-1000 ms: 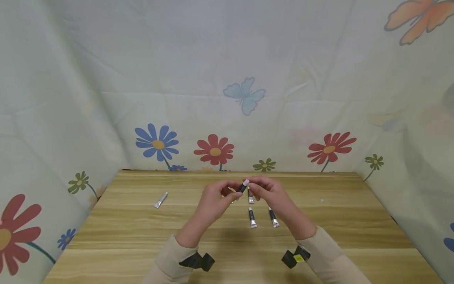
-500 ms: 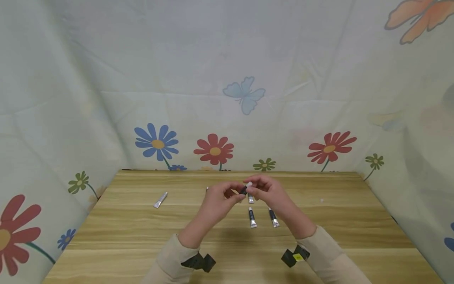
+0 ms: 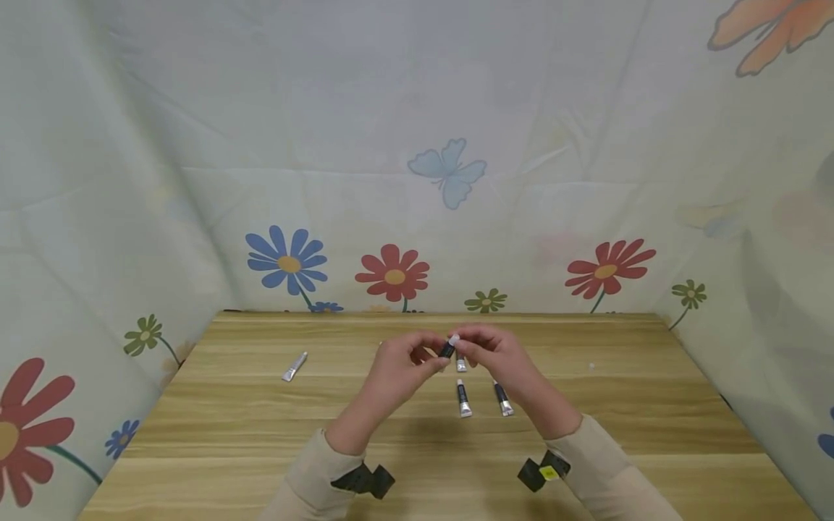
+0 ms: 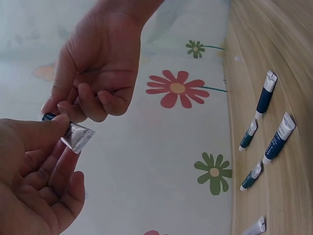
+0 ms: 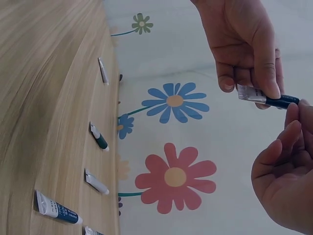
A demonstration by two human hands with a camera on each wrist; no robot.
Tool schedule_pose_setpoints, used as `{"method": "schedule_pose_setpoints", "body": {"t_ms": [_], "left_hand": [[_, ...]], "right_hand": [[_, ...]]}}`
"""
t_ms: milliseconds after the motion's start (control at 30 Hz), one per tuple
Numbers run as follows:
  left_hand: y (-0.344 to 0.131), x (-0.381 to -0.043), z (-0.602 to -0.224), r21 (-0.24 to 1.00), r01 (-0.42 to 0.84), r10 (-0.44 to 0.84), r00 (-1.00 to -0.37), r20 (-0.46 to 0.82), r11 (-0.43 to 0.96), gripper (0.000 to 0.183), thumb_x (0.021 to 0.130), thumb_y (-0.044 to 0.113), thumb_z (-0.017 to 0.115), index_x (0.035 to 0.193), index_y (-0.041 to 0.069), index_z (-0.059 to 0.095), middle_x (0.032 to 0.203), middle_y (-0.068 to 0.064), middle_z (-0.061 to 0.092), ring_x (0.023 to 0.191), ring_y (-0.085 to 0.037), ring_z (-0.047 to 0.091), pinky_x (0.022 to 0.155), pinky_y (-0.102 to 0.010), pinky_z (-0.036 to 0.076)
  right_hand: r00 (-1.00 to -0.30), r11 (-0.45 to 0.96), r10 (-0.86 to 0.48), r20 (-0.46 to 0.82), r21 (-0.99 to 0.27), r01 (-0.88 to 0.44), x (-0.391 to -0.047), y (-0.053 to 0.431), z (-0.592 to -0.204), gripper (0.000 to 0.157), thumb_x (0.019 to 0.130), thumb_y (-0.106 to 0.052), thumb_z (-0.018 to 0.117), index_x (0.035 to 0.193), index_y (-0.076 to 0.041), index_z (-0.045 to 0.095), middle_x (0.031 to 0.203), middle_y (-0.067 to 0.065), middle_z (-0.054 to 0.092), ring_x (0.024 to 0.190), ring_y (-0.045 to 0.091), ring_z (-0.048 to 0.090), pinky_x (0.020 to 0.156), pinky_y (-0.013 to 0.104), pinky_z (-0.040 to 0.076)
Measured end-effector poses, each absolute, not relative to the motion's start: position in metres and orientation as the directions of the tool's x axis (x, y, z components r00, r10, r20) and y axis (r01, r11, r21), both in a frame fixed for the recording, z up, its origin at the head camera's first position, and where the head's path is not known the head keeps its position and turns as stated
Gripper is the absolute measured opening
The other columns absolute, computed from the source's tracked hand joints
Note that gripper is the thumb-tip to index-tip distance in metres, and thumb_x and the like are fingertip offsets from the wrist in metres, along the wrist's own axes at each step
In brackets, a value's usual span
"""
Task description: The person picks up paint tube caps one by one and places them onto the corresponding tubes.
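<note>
Above the table, both hands meet at one small dark paint tube [image 3: 447,349] with a white cap [image 3: 454,339]. My left hand [image 3: 399,365] pinches the tube's body between thumb and fingers, its flat silver crimped end [image 4: 80,138] sticking out in the left wrist view. At the other end, my right hand [image 3: 498,356] pinches the cap with thumb and forefinger; those fingertips [image 5: 292,110] cover most of it in the right wrist view. Below the hands lie more dark tubes, one nearest [image 3: 464,398], another beside the right wrist [image 3: 503,399] and one partly behind the right fingers [image 3: 461,363].
A light grey paint tube [image 3: 295,367] lies apart on the left of the wooden table [image 3: 228,434]. Beyond the left hand, a green-dark tube [image 5: 99,137] and a pale tube [image 5: 96,182] show in the right wrist view. A flower-printed cloth [image 3: 313,181] encloses the table's back and sides.
The held tube has dropped slightly and shifted right, with my left hand moving a little along with it. My right fingers have shifted slightly at the cap. The tubes on the table stay put.
</note>
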State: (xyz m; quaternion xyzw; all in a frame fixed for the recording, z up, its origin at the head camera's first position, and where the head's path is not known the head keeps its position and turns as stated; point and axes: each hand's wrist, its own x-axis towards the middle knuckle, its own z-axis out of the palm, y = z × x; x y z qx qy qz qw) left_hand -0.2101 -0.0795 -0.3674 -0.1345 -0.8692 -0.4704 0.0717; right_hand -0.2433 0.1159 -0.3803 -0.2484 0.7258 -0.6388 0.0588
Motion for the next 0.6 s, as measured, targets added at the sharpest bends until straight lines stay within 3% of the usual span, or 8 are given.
{"method": "schedule_pose_setpoints", "body": {"t_ms": [300, 467, 600], "left_hand": [[-0.076, -0.208, -0.365, 0.691, 0.394, 0.221, -0.918, 0.33, 0.606, 0.018, 0.09, 0.012, 0.078, 0.107, 0.008, 0.075, 0.1, -0.007, 0.076, 0.086, -0.018, 0.072, 0.073, -0.021, 0.058], [-0.082, -0.211, -0.368, 0.755, 0.308, 0.193, -0.951, 0.241, 0.579, 0.018, 0.09, 0.011, 0.079, 0.107, 0.006, 0.075, 0.1, -0.008, 0.076, 0.08, -0.015, 0.07, 0.067, -0.021, 0.057], [-0.092, -0.216, -0.38, 0.804, 0.201, 0.154, -0.978, 0.137, 0.559, 0.019, 0.089, 0.011, 0.079, 0.106, 0.004, 0.073, 0.097, -0.009, 0.075, 0.079, -0.013, 0.067, 0.068, -0.025, 0.057]], "right_hand": [[-0.903, 0.144, -0.38, 0.202, -0.951, -0.274, -0.239, 0.116, -0.375, 0.029, 0.101, -0.016, 0.065, 0.117, 0.007, 0.071, 0.095, -0.017, 0.073, 0.083, 0.006, 0.059, 0.077, 0.022, 0.049], [-0.909, 0.226, -0.385, 0.159, -0.939, -0.26, -0.242, 0.121, -0.373, 0.034, 0.1, -0.02, 0.068, 0.126, 0.002, 0.069, 0.101, 0.002, 0.073, 0.082, 0.009, 0.059, 0.075, 0.023, 0.051], [-0.916, 0.285, -0.38, 0.131, -0.925, -0.251, -0.248, 0.135, -0.379, 0.039, 0.1, -0.022, 0.066, 0.133, -0.001, 0.065, 0.097, 0.002, 0.065, 0.08, 0.011, 0.056, 0.071, 0.023, 0.05]]}}
